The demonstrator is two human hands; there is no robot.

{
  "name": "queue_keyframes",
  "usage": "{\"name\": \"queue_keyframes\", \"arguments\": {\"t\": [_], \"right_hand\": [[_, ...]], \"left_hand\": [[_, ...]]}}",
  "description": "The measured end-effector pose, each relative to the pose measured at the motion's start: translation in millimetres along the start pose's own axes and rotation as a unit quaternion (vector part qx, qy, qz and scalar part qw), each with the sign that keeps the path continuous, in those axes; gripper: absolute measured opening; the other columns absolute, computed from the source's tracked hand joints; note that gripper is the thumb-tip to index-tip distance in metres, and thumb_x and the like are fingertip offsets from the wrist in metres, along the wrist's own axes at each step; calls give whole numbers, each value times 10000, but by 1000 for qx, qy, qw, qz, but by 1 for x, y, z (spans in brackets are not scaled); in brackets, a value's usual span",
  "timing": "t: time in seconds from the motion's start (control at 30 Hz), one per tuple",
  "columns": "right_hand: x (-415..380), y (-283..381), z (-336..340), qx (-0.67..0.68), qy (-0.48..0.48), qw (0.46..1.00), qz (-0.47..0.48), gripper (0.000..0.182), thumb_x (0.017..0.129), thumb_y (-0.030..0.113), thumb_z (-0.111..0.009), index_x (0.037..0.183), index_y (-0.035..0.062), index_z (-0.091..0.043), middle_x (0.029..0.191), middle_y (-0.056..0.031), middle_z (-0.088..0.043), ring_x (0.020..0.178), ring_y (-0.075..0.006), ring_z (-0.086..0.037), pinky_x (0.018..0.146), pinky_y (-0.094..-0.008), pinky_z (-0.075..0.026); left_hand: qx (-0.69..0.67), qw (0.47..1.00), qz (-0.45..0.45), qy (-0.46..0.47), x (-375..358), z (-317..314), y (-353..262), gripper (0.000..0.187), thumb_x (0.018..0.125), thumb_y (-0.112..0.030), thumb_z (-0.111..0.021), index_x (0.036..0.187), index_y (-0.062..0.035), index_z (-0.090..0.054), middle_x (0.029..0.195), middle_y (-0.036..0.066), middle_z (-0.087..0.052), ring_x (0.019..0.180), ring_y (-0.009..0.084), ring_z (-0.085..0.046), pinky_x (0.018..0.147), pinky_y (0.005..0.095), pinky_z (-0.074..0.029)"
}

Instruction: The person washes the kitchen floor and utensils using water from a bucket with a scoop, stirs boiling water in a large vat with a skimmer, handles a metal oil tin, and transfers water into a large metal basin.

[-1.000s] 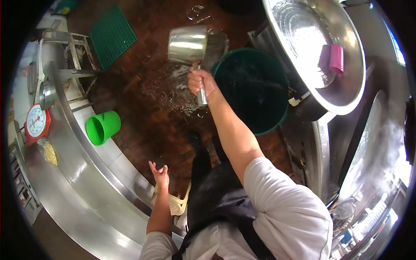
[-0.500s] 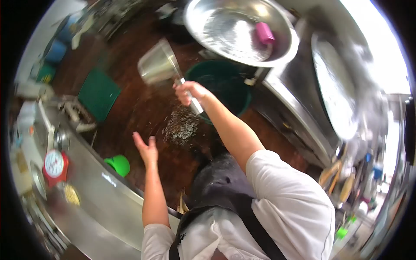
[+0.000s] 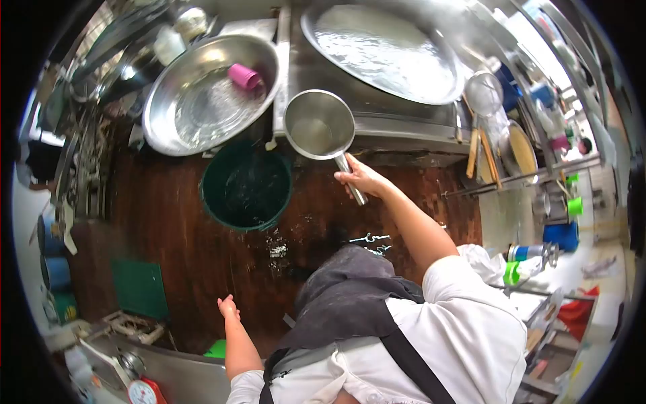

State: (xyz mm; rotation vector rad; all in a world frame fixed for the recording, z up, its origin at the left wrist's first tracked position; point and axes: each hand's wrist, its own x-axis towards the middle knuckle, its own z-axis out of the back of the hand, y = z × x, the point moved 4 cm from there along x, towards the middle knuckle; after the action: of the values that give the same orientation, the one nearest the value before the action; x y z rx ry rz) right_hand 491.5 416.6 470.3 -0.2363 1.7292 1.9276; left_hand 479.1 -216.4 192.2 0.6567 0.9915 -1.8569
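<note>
My right hand [image 3: 362, 178] is wrapped round the tubular handle of a metal dipper [image 3: 319, 125]. Its wide mouth faces up toward me, beside the front edge of the steel stove. My left hand [image 3: 229, 308] hangs low over the floor with its fingers loosely apart, holding nothing. Left of the dipper and lower down stands a dark green tub [image 3: 247, 185] with water in it. Behind that, a big steel basin [image 3: 212, 94] holds some water and a pink cup [image 3: 243, 76]. A large round pan [image 3: 387, 54] of steaming, pale liquid sits on the stove.
The steel stove [image 3: 397, 128] edges the far side. Long-handled utensils and a strainer [image 3: 483, 93] stand at its right. The brown floor [image 3: 195, 269] is wet. A steel counter [image 3: 182, 377] with a red scale [image 3: 145, 392] lies at lower left; a green board [image 3: 139, 288] is beyond it.
My view has turned to the right. The dipper, tilted over the floor before, is now mouth-up near the stove, still in my right hand. My left hand's spread fingers have relaxed.
</note>
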Motion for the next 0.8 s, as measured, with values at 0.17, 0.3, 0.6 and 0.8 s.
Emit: {"name": "queue_keyframes", "arguments": {"t": [0.17,0.3,0.6,0.8], "right_hand": [[39,-51,86,12,-187,982,20,534,885,143,-685,1337,33,-425,765,-41,-545,555,-111,-532,488,-304,-462],[-9,-42,173,35,-248,967,48,712,853,109,-698,1466,14,-349,876,-86,-617,578,-122,-536,514,-300,-451],[-215,-33,577,293,-495,761,299,425,837,-26,-620,1216,48,-442,797,-79,-565,565,-166,-564,463,-331,-492],[-327,-108,848,207,-639,710,211,385,812,-16,-607,1147,38,-425,758,-84,-543,577,-190,-578,452,-343,-490]], "left_hand": [[9,996,-84,20,-25,-66,-64,743,909,-215,-637,1552,-193,-265,1214,105,-615,527,182,-447,435,337,-350],[-13,983,-179,47,-82,-111,-118,749,909,-143,-655,1546,-125,-262,959,82,-611,475,140,-394,400,299,-323],[-2,990,-142,9,-190,-204,-115,666,892,-231,-642,1475,-192,-323,826,25,-479,597,150,-462,468,331,-410],[1,984,-177,37,-284,-289,-161,779,895,-165,-633,1549,-213,-212,761,2,-477,569,108,-414,453,256,-349]]}}
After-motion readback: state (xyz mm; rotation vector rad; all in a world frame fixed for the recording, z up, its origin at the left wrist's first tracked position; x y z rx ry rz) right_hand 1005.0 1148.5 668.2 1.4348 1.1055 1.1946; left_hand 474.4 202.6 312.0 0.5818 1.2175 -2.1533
